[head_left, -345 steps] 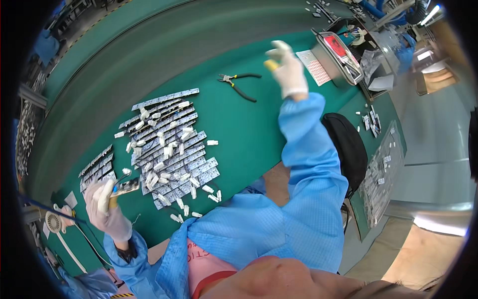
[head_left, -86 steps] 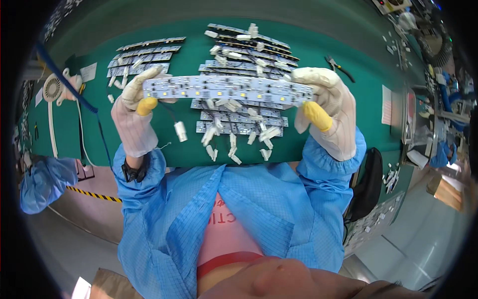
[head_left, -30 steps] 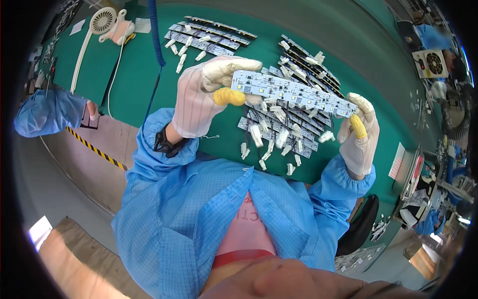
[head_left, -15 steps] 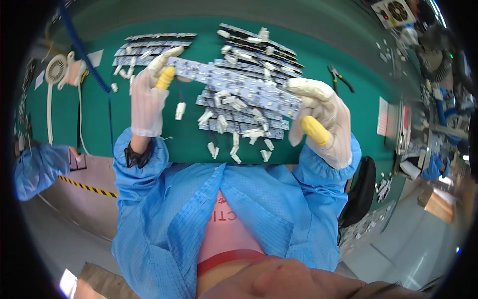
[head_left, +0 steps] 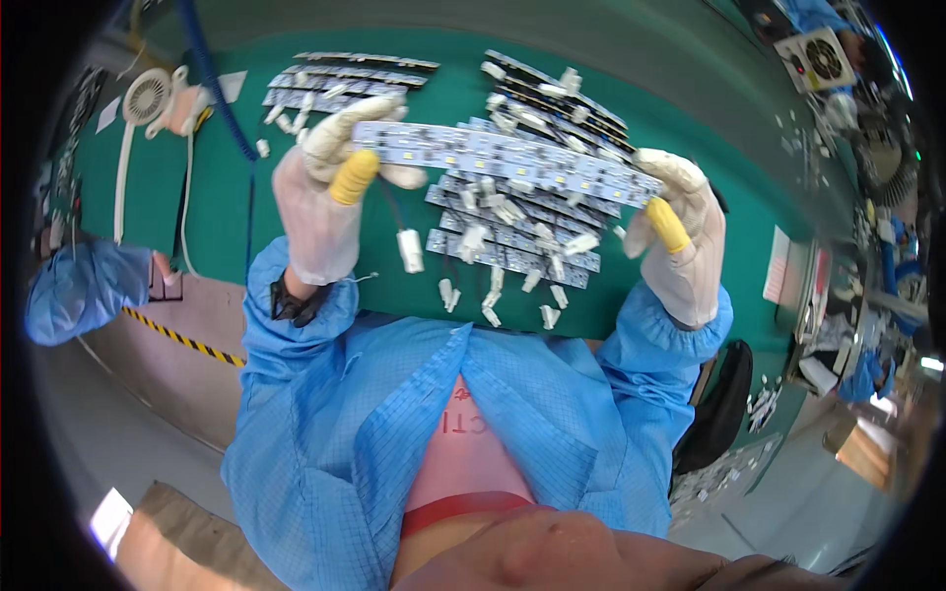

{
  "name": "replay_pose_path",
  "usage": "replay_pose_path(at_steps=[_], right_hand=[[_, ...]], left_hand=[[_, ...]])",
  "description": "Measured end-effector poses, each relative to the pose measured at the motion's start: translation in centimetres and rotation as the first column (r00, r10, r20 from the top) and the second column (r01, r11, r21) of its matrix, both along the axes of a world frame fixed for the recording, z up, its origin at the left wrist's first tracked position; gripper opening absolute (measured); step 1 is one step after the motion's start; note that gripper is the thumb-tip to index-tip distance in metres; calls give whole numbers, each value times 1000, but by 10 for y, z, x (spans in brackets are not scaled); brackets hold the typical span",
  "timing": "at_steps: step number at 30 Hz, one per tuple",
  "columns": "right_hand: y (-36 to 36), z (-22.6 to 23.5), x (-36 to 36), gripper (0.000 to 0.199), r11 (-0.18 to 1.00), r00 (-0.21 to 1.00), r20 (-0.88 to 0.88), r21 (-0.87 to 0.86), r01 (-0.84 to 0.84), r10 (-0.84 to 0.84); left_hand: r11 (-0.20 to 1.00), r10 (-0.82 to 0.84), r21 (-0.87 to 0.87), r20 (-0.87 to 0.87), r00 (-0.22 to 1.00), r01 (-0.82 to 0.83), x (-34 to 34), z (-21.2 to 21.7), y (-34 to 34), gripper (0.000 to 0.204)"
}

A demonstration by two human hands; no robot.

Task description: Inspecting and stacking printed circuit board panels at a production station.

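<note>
The person in front of me has both hands up over the bench (head_left: pixel 222 202), with one board (head_left: pixel 507 161) stretched between them. The left hand (head_left: pixel 320 185), in a white glove with a yellow cover on its thumb, pinches one end; the right hand (head_left: pixel 690 219), gloved the same way, grips the other. The board's lit-up-looking pale face, dotted with small yellow squares, is turned to view, and its right end dips a little lower than its left. A white plug (head_left: pixel 410 251) dangles on a dark wire (head_left: pixel 393 200) just beside the left hand.

Behind and below the board lies a spread of more boards (head_left: pixel 512 239), white plugs scattered over them. A smaller group (head_left: pixel 335 84) sits farther left, near a fan (head_left: pixel 148 97) and a coiled blue cord (head_left: pixel 212 79). At the far left I see someone else's blue sleeve (head_left: pixel 89 291).
</note>
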State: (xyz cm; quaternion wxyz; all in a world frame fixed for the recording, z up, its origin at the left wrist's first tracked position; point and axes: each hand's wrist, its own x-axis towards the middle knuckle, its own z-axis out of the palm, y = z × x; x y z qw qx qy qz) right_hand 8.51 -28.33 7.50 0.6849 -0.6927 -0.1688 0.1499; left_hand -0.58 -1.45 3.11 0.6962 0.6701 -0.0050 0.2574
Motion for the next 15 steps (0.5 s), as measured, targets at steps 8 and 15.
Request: replay_pose_path(at_steps=[8,15], right_hand=[[5,-26,19,50,995,994,104,-99,-12,22],[-4,-14,18,51,987,999,32,-159,23,-18]], left_hand=[[962,-272,50,223,936,267,4,-2,12,46],[842,127,539,-176,976,-12,2,-29,25,35]])
